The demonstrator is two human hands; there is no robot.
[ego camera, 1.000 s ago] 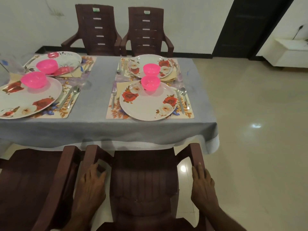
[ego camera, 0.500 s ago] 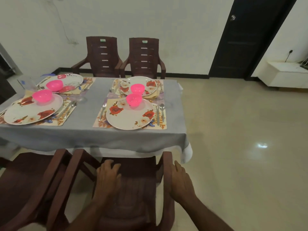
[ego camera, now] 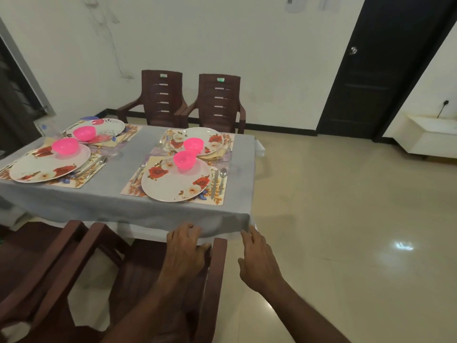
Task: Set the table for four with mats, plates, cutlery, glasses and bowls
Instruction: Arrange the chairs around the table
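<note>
White walls, a dark door (ego camera: 385, 68) and a glossy tiled floor (ego camera: 346, 219) frame the grey-clothed surface (ego camera: 118, 194), and it looks fully dressed: four floral mats, each carrying a big rose-patterned plate with a pink bowl on it. On the nearest mat (ego camera: 217, 194) a plate (ego camera: 173, 184) holds a bowl (ego camera: 184, 161) at its far rim, with a fork (ego camera: 139, 172) on one side and a knife and spoon (ego camera: 223, 173) on the other, so each diner reaches them naturally. Glasses are faint, hard to make out.

Now the hands: the left hand (ego camera: 184, 256) rests on the near chair (ego camera: 138, 280), fingers (ego camera: 190, 231) loosely bent over its arm, apparently to tuck it in. The right hand (ego camera: 257, 261) hovers just beside that arm, fingers (ego camera: 249, 240) spread and relaxed, holding nothing. Judging by this, setting is done.
</note>
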